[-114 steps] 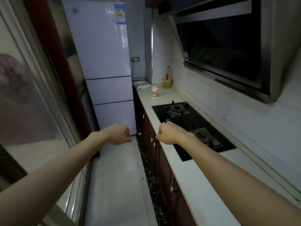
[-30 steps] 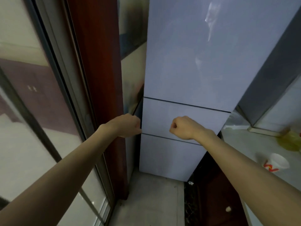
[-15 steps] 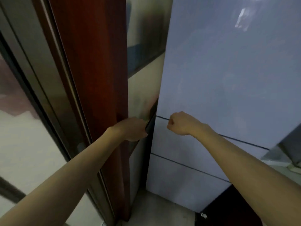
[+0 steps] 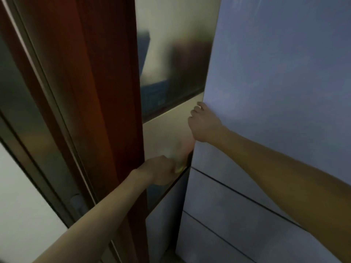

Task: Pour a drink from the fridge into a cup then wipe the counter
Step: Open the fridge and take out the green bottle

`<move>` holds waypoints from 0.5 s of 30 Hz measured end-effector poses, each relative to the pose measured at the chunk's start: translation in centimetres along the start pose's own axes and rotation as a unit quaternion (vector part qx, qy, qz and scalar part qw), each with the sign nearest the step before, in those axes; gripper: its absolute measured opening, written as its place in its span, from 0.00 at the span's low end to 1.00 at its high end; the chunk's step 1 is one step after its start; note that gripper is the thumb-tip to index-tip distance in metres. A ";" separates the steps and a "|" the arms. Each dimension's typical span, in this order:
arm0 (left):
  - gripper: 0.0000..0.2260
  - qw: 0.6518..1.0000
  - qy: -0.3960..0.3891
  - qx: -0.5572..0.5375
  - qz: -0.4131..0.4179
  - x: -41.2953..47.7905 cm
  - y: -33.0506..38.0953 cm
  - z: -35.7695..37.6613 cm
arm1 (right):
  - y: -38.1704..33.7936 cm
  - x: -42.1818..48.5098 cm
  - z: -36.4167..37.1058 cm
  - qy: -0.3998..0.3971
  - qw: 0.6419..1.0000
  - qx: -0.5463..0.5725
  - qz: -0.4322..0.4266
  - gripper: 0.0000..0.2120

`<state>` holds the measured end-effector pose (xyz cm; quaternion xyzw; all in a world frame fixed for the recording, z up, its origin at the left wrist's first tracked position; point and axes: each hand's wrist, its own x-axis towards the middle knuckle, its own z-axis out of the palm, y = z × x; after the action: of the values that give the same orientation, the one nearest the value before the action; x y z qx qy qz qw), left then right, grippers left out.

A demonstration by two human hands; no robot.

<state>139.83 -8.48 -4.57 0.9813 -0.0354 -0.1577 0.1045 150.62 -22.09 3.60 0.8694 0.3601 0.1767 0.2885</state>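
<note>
The tall, shiny, pale blue fridge [image 4: 228, 205] stands right in front, beside a dark red wooden frame [image 4: 98, 92]. Its top door [image 4: 284, 73] looks heavy, stiff and slippery, so its left edge is the place to pull. The right hand [image 4: 205, 124] curls its fingers round that edge. The left hand [image 4: 157, 171] is curled lower down, and I cannot tell if it holds anything.

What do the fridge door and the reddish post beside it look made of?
The fridge door: probably painted metal or glass, smooth pale blue gloss with soft reflections. The reddish post: likely varnished wood, dark red-brown with faint sheen; grain too blurred to confirm.
</note>
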 end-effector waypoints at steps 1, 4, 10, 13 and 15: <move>0.17 1.000 0.003 -0.011 -0.004 0.2 0.0 0.1 | 0.2 0.2 0.0 -0.016 1.000 -0.023 -0.003 0.12; 0.15 0.998 0.032 -0.058 -0.011 0.6 0.3 0.4 | -0.4 0.6 0.1 -0.071 0.995 -0.072 0.005 0.13; 0.15 0.977 0.073 -0.198 -0.020 0.9 2.0 1.1 | -1.1 0.6 0.2 -0.120 0.982 -0.144 0.002 0.14; 0.14 0.959 0.082 -0.272 -0.017 0.1 3.3 1.2 | -1.0 0.6 -0.1 -0.142 0.976 -0.164 -0.013 0.13; 0.05 0.944 0.093 -0.316 -0.028 -0.2 3.7 1.7 | -1.2 0.7 -0.3 -0.153 0.974 -0.164 -0.008 0.11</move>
<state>138.99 -12.39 -5.27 0.9088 0.0538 -0.0713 0.4075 150.25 -20.78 3.15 0.8240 0.2846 0.0964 0.4804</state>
